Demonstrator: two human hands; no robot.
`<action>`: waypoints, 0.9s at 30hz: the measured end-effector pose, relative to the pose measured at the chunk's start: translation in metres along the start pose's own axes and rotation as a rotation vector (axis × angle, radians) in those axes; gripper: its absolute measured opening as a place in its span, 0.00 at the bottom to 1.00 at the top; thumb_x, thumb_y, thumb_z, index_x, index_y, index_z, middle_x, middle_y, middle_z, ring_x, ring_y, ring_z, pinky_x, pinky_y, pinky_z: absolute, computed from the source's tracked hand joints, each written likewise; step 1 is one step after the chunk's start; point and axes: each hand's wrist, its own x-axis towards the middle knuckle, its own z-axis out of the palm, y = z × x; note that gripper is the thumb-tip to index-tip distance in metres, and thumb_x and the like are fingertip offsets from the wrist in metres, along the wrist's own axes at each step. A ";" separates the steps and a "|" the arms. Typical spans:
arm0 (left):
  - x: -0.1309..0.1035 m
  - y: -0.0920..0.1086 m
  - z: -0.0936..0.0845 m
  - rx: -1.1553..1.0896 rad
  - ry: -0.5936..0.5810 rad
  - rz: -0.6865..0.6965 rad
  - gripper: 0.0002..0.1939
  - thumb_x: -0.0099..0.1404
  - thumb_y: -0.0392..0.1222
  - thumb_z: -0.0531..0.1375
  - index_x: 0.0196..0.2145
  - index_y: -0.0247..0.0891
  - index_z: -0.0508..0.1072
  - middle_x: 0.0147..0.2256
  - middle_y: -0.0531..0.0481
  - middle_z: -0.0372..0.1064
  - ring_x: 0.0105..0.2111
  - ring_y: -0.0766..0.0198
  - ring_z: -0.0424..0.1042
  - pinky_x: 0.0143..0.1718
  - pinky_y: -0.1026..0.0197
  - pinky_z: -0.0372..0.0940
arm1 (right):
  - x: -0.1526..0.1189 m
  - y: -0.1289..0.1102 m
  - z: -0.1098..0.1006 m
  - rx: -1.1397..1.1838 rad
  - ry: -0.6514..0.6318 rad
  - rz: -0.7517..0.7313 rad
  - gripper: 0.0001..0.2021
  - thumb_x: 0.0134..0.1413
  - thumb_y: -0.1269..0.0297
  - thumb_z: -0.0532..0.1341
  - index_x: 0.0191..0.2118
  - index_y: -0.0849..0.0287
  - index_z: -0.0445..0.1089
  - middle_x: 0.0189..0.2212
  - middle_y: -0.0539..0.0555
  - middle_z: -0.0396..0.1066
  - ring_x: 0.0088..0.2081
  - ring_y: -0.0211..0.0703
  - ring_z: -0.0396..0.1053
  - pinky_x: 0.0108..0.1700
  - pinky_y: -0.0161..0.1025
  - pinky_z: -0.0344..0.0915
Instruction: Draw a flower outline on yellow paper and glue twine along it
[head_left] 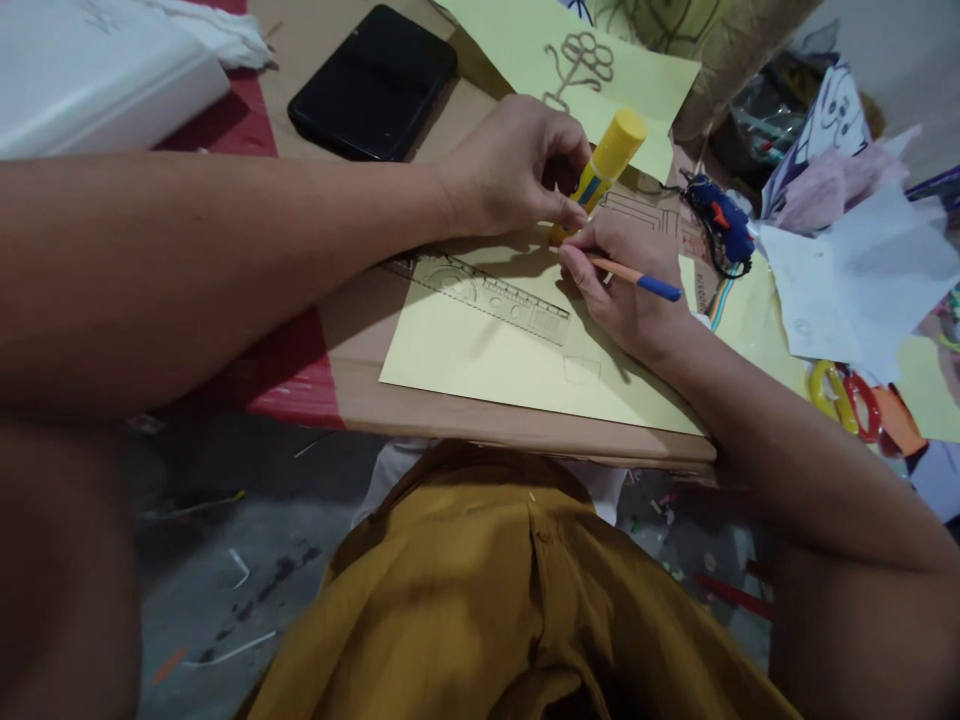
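Observation:
My left hand (pixel 517 170) has its fingers around a yellow glue stick (pixel 607 155), which stands tilted on a pale yellow sheet (pixel 480 365). In my right hand (pixel 637 285) is an orange pencil with a blue end (pixel 637 280); its tip is close to the base of the glue stick. A clear ruler (pixel 517 305) lies on the sheet below my hands. Nearer the front edge, a small box shape (pixel 582 370) is drawn in pencil on the same sheet.
A black phone-like device (pixel 375 85) lies behind my left forearm. Behind my hands is a sheet with a flower drawing (pixel 577 75). A blue glue gun (pixel 720 225), yellow-handled scissors (pixel 831 395) and white papers (pixel 817 290) are on the right. A white box (pixel 105 85) sits far left.

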 end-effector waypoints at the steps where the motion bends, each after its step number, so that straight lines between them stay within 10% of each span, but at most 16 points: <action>1: 0.000 0.000 0.000 0.001 0.003 0.010 0.17 0.56 0.13 0.75 0.37 0.29 0.83 0.26 0.62 0.68 0.28 0.74 0.63 0.34 0.64 0.57 | 0.001 0.001 0.002 -0.022 -0.014 -0.010 0.15 0.79 0.46 0.57 0.43 0.47 0.74 0.40 0.57 0.80 0.44 0.57 0.79 0.53 0.59 0.77; 13: 0.001 -0.008 0.001 -0.043 0.022 0.088 0.19 0.52 0.12 0.68 0.31 0.34 0.80 0.25 0.61 0.69 0.27 0.72 0.63 0.33 0.63 0.56 | 0.010 -0.005 0.009 0.024 -0.031 0.044 0.07 0.75 0.54 0.64 0.41 0.45 0.71 0.39 0.54 0.77 0.45 0.57 0.76 0.54 0.54 0.76; 20: 0.000 -0.006 0.002 -0.056 0.030 0.052 0.17 0.53 0.19 0.78 0.32 0.35 0.80 0.26 0.59 0.71 0.27 0.71 0.64 0.31 0.61 0.54 | -0.004 -0.029 -0.018 0.066 0.208 0.078 0.13 0.74 0.58 0.64 0.33 0.46 0.71 0.30 0.52 0.77 0.33 0.51 0.73 0.42 0.50 0.72; 23: 0.003 -0.012 0.003 -0.064 0.015 0.055 0.16 0.53 0.24 0.79 0.33 0.38 0.83 0.28 0.58 0.75 0.28 0.69 0.65 0.33 0.59 0.59 | -0.001 -0.020 -0.031 0.301 0.426 0.202 0.14 0.73 0.63 0.66 0.32 0.47 0.68 0.25 0.48 0.71 0.27 0.45 0.66 0.35 0.45 0.65; 27: 0.007 -0.019 0.002 -0.064 0.021 0.139 0.16 0.50 0.32 0.82 0.31 0.46 0.83 0.26 0.58 0.78 0.28 0.66 0.65 0.33 0.56 0.61 | 0.029 0.021 -0.036 0.612 0.376 0.409 0.14 0.69 0.67 0.70 0.32 0.51 0.68 0.23 0.47 0.70 0.22 0.37 0.60 0.27 0.40 0.51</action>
